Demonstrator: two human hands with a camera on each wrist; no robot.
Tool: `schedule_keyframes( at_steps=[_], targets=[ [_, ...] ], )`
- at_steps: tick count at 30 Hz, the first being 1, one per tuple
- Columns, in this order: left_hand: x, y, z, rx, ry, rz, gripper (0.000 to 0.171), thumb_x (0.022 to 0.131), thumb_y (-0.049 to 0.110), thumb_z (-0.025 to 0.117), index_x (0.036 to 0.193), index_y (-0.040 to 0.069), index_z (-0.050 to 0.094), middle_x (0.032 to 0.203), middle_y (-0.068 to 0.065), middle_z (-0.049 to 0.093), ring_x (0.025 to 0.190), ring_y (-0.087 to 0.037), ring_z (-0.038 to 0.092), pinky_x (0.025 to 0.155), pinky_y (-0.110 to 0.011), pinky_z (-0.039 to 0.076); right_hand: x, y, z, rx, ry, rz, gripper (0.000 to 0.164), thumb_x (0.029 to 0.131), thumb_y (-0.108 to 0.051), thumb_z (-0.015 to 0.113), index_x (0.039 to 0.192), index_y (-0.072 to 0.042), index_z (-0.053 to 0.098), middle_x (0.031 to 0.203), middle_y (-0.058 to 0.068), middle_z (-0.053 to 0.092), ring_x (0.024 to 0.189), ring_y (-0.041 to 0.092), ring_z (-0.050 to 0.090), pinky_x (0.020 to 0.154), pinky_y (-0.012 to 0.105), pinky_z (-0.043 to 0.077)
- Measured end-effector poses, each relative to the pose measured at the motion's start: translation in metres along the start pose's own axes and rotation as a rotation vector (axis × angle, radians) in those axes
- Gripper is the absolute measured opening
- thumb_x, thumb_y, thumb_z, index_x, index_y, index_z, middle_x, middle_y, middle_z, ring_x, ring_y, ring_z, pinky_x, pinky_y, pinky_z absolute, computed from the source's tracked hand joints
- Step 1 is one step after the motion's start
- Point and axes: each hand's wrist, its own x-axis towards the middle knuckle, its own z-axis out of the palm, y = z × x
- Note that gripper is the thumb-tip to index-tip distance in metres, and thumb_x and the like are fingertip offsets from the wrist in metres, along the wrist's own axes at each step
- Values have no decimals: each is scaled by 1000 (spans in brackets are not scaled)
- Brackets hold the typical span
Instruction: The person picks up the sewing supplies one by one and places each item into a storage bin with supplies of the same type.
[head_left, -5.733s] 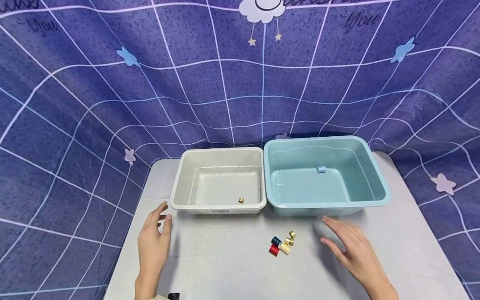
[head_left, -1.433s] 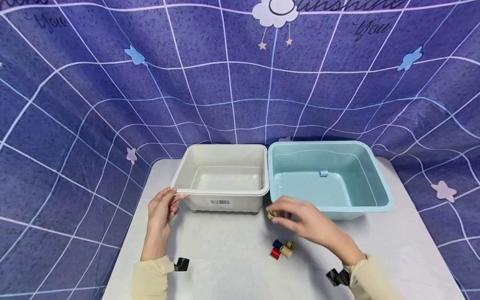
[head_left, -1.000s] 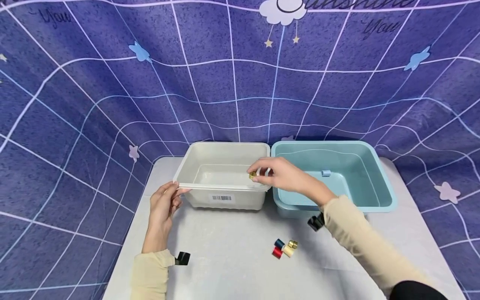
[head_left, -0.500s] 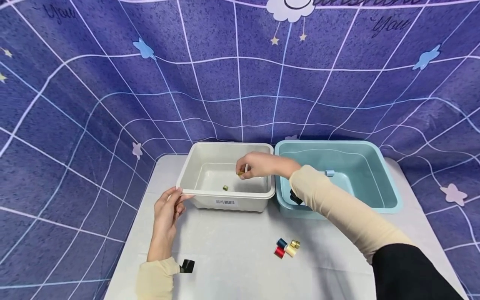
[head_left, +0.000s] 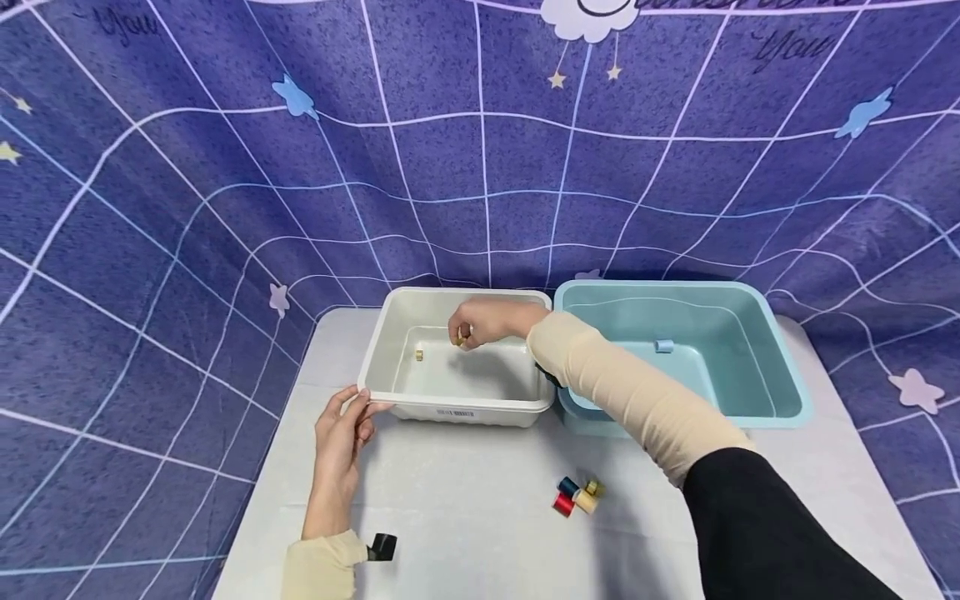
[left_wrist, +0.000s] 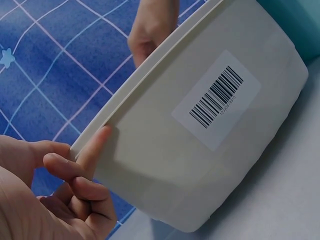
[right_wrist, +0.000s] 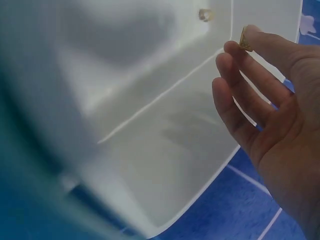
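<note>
My left hand [head_left: 341, 446] pinches the front left corner of the white plastic tub's rim [head_left: 453, 398], thumb above and a finger beneath. My right hand [head_left: 483, 321] reaches over the inside of this tub. Between its thumb and index fingertip it pinches a small gold ring-shaped piece [right_wrist: 245, 40]; the other fingers are spread loosely. Another gold ring [head_left: 419, 355] lies on the tub floor to the left of the right hand, and shows in the right wrist view as a short hollow band [right_wrist: 205, 14].
A light blue tub [head_left: 787, 408] stands against the white one's right side, with a pale blue spool [head_left: 663, 346] inside. On the table in front lie a dark blue spool [head_left: 568, 487], a red spool [head_left: 563, 504], a cream spool [head_left: 585, 500] and gold metal [head_left: 594, 488].
My right hand has taken gold from the table pile and moved left into the white tub. My left hand has taken hold of the rim. The gold ring inside now lies farther left.
</note>
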Motion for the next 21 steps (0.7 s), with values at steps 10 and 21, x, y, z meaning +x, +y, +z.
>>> schedule_keyframes(
  at_steps=[10, 21],
  targets=[
    [1, -12, -3, 5, 8, 39, 31, 108, 28, 60, 131, 10, 50, 75, 10, 79, 49, 1, 36, 47, -14, 26, 51, 10, 7, -13, 28, -20, 13, 90, -3, 72, 102, -3, 76, 94, 4, 74, 86, 9, 59, 85, 22, 56],
    [-2, -20, -4, -5, 32, 34, 28, 108, 26, 60, 130, 11, 51, 75, 9, 79, 50, 1, 37, 47, -13, 29, 95, 22, 47, 20, 56, -62, 16, 89, 1, 72, 104, 0, 75, 108, 11, 79, 105, 21, 71, 96, 24, 58]
  ],
)
